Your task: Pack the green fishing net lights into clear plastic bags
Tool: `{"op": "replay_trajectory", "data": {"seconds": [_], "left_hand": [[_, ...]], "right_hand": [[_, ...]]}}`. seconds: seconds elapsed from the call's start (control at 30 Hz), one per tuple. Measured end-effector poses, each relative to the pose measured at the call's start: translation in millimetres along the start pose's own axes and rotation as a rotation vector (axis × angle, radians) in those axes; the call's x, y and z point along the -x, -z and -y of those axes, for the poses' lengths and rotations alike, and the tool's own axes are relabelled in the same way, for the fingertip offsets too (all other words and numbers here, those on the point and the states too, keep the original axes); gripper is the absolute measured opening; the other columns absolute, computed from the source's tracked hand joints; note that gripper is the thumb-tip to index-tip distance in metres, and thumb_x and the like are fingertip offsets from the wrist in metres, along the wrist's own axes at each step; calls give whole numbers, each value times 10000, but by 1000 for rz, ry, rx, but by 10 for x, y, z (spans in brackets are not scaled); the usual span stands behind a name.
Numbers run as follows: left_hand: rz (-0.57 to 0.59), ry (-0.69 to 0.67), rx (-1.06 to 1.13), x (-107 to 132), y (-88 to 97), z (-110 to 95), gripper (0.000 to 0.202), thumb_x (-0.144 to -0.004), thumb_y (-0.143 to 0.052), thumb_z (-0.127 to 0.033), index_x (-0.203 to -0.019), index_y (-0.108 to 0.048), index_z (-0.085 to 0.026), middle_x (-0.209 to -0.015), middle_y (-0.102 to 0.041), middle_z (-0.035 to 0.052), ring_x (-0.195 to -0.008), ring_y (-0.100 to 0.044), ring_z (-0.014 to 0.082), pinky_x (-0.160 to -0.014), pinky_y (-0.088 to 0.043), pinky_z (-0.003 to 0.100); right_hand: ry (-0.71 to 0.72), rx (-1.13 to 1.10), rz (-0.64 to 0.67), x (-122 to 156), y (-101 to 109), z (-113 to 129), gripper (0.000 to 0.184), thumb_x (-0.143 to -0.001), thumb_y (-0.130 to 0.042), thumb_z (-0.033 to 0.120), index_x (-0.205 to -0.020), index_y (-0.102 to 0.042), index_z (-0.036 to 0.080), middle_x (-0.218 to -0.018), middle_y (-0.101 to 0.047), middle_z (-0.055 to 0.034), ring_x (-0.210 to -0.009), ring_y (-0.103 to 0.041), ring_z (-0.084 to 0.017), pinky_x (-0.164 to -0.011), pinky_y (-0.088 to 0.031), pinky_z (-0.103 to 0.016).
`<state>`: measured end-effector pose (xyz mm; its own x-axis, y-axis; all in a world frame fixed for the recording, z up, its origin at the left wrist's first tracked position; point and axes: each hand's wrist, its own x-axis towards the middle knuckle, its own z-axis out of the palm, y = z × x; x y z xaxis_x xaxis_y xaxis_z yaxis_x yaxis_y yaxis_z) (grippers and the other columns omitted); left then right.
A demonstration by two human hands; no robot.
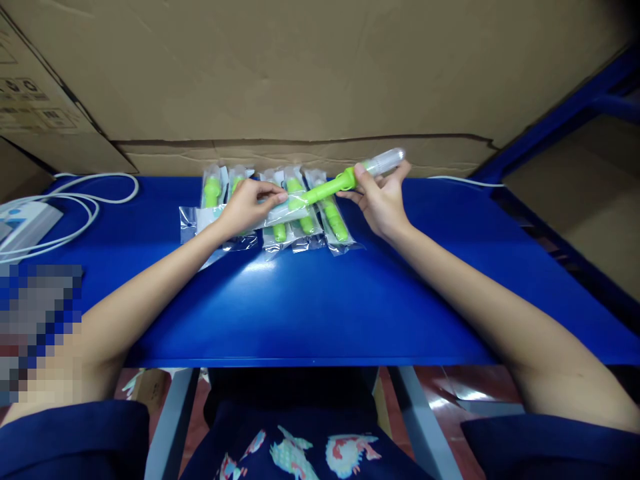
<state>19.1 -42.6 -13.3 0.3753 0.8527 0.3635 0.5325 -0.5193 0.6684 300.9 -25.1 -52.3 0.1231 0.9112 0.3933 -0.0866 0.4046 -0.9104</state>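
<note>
A bright green stick with a clear, ribbed tube [387, 160] at its upper end slants above the table. My right hand [384, 200] is closed around it where the green collar meets the tube, some fingers apart. The lower end of the green stick [320, 192] runs into a clear plastic bag [206, 217]. Pinching the mouth side of that bag is my left hand [251, 207], thumb against fingers. Behind and below lie several similar green sticks in clear bags, one bagged stick [334, 217] at the right of the row.
The blue table [310, 300] meets a large cardboard wall [320, 73] at the back. A coiled white cable [95, 200] and a white box [35, 223] lie at the left. Blue metal framing [565, 107] rises at the right. Another thin white cable [465, 180] lies at the back right.
</note>
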Motion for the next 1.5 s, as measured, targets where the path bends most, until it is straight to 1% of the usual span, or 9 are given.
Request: {"op": "replay_trajectory", "data": {"seconds": [0.2,0.33,0.47,0.63,0.9,1.03,1.13,1.27,1.5], "left_hand": [[55,-22,7,3,13,12,345,-959,-655,-386,-1087,-823,-114,-1140,-843,115,-1039,-772,235,-970,-582,341],[153,-46,-13,25,32,-48,440,-943,-665,-470,-1179,-782,-118,-1245,-810,130,-1154,-749,270,-1046,-557,382],[190,-34,-54,33,40,-73,497,-914,-691,-494,-1225,-756,-112,-1269,-793,145,-1188,-731,295,-1079,-533,423],[185,-28,-46,32,37,-30,505,-907,-683,-507,-1226,-750,-122,-1265,-793,136,-1156,-729,278,-1059,-533,409],[164,-94,-64,42,19,-72,501,-914,-664,-489,-1240,-741,-116,-1286,-783,147,-1160,-725,277,-1041,-537,405],[151,-104,-89,34,5,-70,468,-919,-671,-476,-1221,-745,-126,-1273,-785,150,-1151,-724,278,-1031,-532,406],[127,-78,-112,26,11,-47,446,-927,-668,-467,-1225,-740,-142,-1262,-786,139,-1129,-721,265,-1022,-527,396],[107,-66,-113,26,40,-58,420,-934,-663,-442,-1221,-737,-145,-1258,-788,132,-1131,-715,259,-1019,-523,390],[139,-89,-83,44,48,-147,406,-939,-668,-430,-1220,-739,-146,-1281,-781,134,-1141,-722,257,-1024,-530,378]], "right_hand": [[-89,-16,132,113,-88,9,664,-800,-744,828,-1124,-424,346,-1297,-615,-26,-1063,-759,-236,-790,-707,-440],[-73,56,165,137,-64,33,692,-741,-816,817,-1106,-482,334,-1139,-679,-29,-1014,-743,-238,-804,-684,-417],[-39,173,204,101,11,65,709,-670,-914,745,-1119,-595,299,-1041,-709,-36,-837,-684,-189,-684,-626,-338],[-77,210,340,101,11,118,704,-582,-975,685,-1031,-624,271,-979,-729,-19,-848,-682,-187,-819,-607,-363],[-64,420,375,276,-112,272,592,-691,-906,713,-879,-587,250,-675,-612,23,-587,-495,-146,-554,-361,-296],[0,442,380,262,-105,254,608,-716,-854,782,-933,-667,245,-876,-695,-37,-686,-624,-184,-613,-507,-344],[-58,336,394,218,-87,193,634,-766,-788,823,-1042,-683,262,-946,-707,-61,-733,-690,-209,-717,-617,-419],[-111,172,372,188,-68,161,602,-721,-893,715,-1015,-621,266,-958,-713,-70,-837,-731,-227,-864,-652,-443],[-37,281,335,242,-105,259,578,-631,-973,655,-916,-686,242,-806,-660,-24,-674,-592,-157,-583,-523,-309]]}}
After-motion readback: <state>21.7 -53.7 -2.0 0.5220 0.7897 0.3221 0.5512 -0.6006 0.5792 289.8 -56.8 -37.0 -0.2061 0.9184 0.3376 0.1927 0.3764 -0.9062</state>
